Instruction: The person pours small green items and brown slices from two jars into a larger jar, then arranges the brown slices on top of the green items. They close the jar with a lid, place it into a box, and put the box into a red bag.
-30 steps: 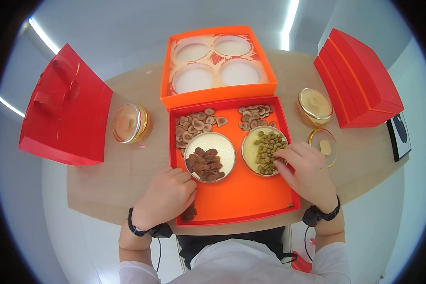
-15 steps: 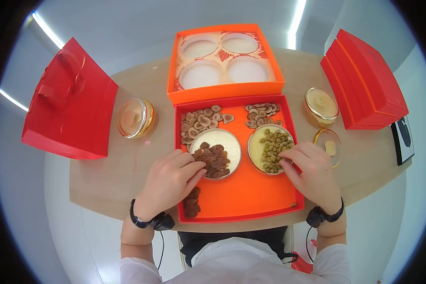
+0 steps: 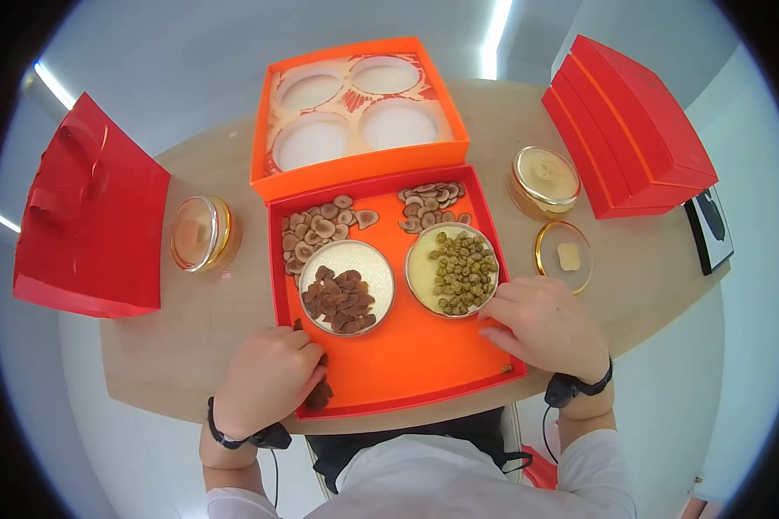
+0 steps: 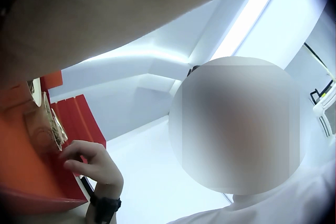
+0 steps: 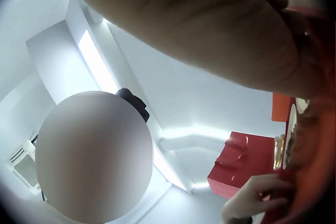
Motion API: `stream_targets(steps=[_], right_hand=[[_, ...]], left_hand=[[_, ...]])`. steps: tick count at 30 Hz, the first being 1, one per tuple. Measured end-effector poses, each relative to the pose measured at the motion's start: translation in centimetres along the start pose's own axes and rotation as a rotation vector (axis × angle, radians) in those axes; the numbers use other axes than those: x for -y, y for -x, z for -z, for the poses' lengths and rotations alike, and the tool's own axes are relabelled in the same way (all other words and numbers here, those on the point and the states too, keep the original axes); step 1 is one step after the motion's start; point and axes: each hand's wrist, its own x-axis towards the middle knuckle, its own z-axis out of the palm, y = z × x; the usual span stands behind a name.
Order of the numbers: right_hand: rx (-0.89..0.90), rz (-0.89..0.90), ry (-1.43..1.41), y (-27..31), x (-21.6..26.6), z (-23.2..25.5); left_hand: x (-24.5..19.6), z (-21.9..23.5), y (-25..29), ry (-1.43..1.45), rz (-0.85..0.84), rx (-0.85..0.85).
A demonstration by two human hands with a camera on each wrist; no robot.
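My left hand (image 3: 270, 381) reaches over the left wall of a red box (image 3: 519, 368), fingertips among dark brown dried slices (image 3: 320, 396) in its near left corner. The hand itself hides much of that pile; whether it grips any slice I cannot tell. Similar brown slices (image 3: 342, 303) lie heaped in a round container with a pale gold inside (image 3: 346, 253). My right hand (image 3: 550, 329) is at the near right rim of a second round container (image 3: 420, 272) holding green dried buds (image 3: 465, 270). Its fingers are loosely bent, thumb apart from them.
Pale ringed slices (image 3: 320, 227) lie along the box's far side. Behind stands an orange box (image 3: 355, 177) with round cut-outs. A red bag (image 3: 95, 216) and jar (image 3: 201, 233) stand left; another jar (image 3: 544, 183), a gold-rimmed lid (image 3: 564, 257) and red boxes (image 3: 636, 130) are right.
My left hand went from the corner pile to the left container, then back to the pile. My right hand drew back from among the buds to the rim. The head view has shifted.
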Motion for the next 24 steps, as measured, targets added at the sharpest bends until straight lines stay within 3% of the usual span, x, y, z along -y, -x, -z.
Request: stream_targets(steps=[13, 19, 24], right_hand=[[0.249, 0.212, 0.266, 1.4, 0.3, -0.9], [0.163, 0.142, 0.325, 1.4, 0.5, -1.6], [0.182, 0.176, 0.202, 1.6, -0.4, -0.8]], left_hand=[[0.3, -0.8, -0.2, -0.017, -0.011, -0.017], [0.6, -0.8, -0.2, 0.06, -0.006, -0.016], [0.4, -0.6, -0.2, 0.096, 0.001, -0.026]])
